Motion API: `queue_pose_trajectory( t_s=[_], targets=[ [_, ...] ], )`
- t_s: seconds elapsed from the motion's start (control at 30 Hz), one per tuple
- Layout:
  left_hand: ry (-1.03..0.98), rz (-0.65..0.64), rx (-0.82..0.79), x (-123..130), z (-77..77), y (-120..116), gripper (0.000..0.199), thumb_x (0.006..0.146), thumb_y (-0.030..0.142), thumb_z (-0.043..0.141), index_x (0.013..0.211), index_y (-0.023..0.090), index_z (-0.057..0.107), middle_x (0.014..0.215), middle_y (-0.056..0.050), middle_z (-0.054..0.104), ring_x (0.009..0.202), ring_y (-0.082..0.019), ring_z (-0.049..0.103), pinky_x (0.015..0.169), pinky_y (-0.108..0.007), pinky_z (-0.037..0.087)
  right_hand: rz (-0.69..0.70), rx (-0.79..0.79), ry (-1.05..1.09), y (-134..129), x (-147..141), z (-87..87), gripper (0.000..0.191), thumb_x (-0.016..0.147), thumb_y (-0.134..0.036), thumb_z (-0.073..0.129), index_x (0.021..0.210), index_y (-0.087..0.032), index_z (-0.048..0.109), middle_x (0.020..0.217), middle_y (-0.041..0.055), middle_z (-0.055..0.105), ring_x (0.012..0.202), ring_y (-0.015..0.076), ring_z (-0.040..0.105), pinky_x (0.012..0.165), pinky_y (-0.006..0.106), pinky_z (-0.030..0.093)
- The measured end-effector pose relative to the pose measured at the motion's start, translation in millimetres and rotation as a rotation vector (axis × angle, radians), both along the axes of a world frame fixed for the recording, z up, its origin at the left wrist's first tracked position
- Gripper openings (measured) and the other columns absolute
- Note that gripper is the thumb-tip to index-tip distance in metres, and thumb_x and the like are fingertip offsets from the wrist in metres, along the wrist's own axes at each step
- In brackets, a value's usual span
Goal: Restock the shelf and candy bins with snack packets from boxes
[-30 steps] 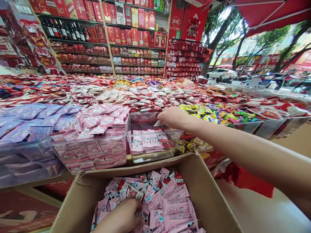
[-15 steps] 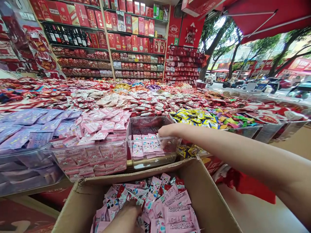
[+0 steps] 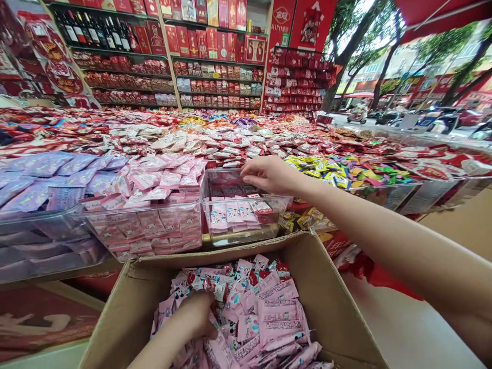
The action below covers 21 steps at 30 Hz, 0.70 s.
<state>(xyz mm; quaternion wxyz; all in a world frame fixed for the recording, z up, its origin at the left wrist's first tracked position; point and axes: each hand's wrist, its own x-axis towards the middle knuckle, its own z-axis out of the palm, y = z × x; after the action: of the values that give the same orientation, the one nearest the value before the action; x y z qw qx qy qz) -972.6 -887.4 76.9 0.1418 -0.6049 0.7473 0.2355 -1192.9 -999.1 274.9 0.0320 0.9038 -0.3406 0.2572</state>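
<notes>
My left hand [image 3: 196, 312] reaches down into a cardboard box [image 3: 326, 287], among loose pink candy packets [image 3: 279, 307] with cartoon prints. Its fingertips are hidden between the packets, so whether they grip one does not show. Over the clear plastic bin [image 3: 251, 233] behind the box is my right hand [image 3: 267, 174], fingers stretched out to the left and no packet visible in them. Inside that bin, a row of pink packets [image 3: 232, 212] stands along the front wall. A packet with red and white print [image 3: 259, 205] lies at the row's right end, below my right hand.
Left of the bin stand a heaped bin of pink packets [image 3: 157, 220] and a bin of lilac packets [image 3: 49, 241]. Yellow packets [image 3: 326, 171] lie to the right. Beyond spread more heaped sweets [image 3: 230, 138], then shelves with red boxes [image 3: 211, 43]. The box's flapless rim borders the bin's front.
My right hand has risen out of the clear bin, and the red-and-white packet beneath it now shows. My left hand has shifted slightly left among the packets. The camera view has tilted down.
</notes>
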Motion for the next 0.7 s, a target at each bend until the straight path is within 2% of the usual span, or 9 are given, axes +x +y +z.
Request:
queue_pose_trajectory(
  t_s=[0.07, 0.13, 0.23, 0.33, 0.43, 0.5, 0.57, 0.63, 0.7],
  targets=[
    [0.039, 0.01, -0.011, 7, 0.2, -3, 0.041, 0.045, 0.022, 0.068, 0.086, 0.019, 0.066, 0.094, -0.01, 0.064, 0.088, -0.028, 0.057, 0.072, -0.032, 0.041, 0.101, -0.059, -0.193, 31, -4, -3.7, 0.017, 0.08, -0.021, 0.048, 0.085, -0.014, 0.063, 0.088, 0.0059, 0.063, 0.083, 0.0131, 0.054, 0.075, 0.026, 0.04],
    [0.125, 0.026, -0.028, 13, 2.1, -6, 0.031, 0.049, 0.018, 0.063, 0.08, 0.019, 0.066, 0.085, -0.006, 0.065, 0.079, -0.024, 0.058, 0.065, -0.028, 0.041, 0.205, -0.009, -0.265, 63, -6, -21.5, 0.017, 0.081, -0.021, 0.048, 0.085, -0.014, 0.063, 0.085, 0.0058, 0.063, 0.082, 0.0127, 0.054, 0.074, 0.026, 0.041],
    [0.356, 0.051, 0.002, 17, 11.5, -9, 0.02, 0.056, 0.021, 0.058, 0.075, 0.019, 0.065, 0.07, 0.0, 0.062, 0.068, -0.017, 0.056, 0.058, -0.023, 0.039, 0.291, 0.271, -0.145, 97, -4, -72.7, 0.017, 0.081, -0.02, 0.047, 0.088, -0.014, 0.062, 0.081, 0.0055, 0.064, 0.076, 0.0123, 0.056, 0.071, 0.025, 0.043],
    [0.628, 0.108, 0.024, 11, 26.4, -9, 0.022, 0.063, 0.032, 0.057, 0.078, 0.016, 0.062, 0.069, 0.002, 0.061, 0.066, -0.014, 0.053, 0.059, -0.022, 0.039, 0.182, 0.588, 0.022, 111, 2, -130.6, 0.031, 0.077, -0.029, 0.055, 0.103, -0.012, 0.058, 0.092, 0.0102, 0.063, 0.082, 0.0176, 0.057, 0.071, 0.028, 0.043],
    [0.842, 0.233, 0.015, 1, 38.3, -5, 0.03, 0.063, 0.038, 0.061, 0.082, 0.015, 0.061, 0.073, 0.0, 0.062, 0.067, -0.013, 0.053, 0.061, -0.022, 0.04, 0.119, 0.839, 0.03, 112, 8, -167.0, 0.055, 0.069, -0.038, 0.063, 0.115, -0.013, 0.049, 0.095, 0.0098, 0.062, 0.08, 0.0187, 0.056, 0.065, 0.026, 0.043],
    [0.967, 0.327, 0.023, -4, 42.2, -2, 0.031, 0.063, 0.039, 0.063, 0.082, 0.015, 0.063, 0.072, -0.001, 0.062, 0.064, -0.013, 0.053, 0.06, -0.022, 0.04, 0.131, 0.944, -0.037, 110, 10, -176.4, 0.041, 0.071, -0.035, 0.06, 0.107, -0.015, 0.054, 0.084, 0.0046, 0.062, 0.072, 0.0149, 0.055, 0.06, 0.022, 0.041],
    [1.08, 0.441, 0.018, -7, 43.7, 0, 0.031, 0.062, 0.04, 0.064, 0.079, 0.015, 0.064, 0.068, 0.0, 0.062, 0.06, -0.011, 0.052, 0.057, -0.021, 0.04, 0.128, 1.033, -0.141, 108, 10, -178.5, 0.022, 0.075, -0.03, 0.056, 0.089, -0.014, 0.06, 0.069, 0.0004, 0.059, 0.062, 0.011, 0.051, 0.054, 0.02, 0.038],
    [1.181, 0.571, -0.005, -9, 45.0, 2, 0.03, 0.06, 0.04, 0.067, 0.076, 0.015, 0.065, 0.065, 0.0, 0.063, 0.058, -0.01, 0.052, 0.056, -0.02, 0.04, 0.124, 1.122, -0.242, 107, 9, -176.9, 0.018, 0.076, -0.03, 0.054, 0.076, -0.013, 0.059, 0.061, -0.0016, 0.055, 0.055, 0.0086, 0.047, 0.049, 0.018, 0.035],
    [1.264, 0.671, -0.038, -10, 48.5, 3, 0.029, 0.058, 0.04, 0.069, 0.074, 0.015, 0.064, 0.067, 0.001, 0.063, 0.06, -0.01, 0.053, 0.058, -0.019, 0.041, 0.109, 1.124, -0.319, 107, 7, -173.4, 0.021, 0.075, -0.034, 0.055, 0.074, -0.013, 0.057, 0.06, -0.0017, 0.054, 0.052, 0.008, 0.045, 0.047, 0.018, 0.034]
  ],
)
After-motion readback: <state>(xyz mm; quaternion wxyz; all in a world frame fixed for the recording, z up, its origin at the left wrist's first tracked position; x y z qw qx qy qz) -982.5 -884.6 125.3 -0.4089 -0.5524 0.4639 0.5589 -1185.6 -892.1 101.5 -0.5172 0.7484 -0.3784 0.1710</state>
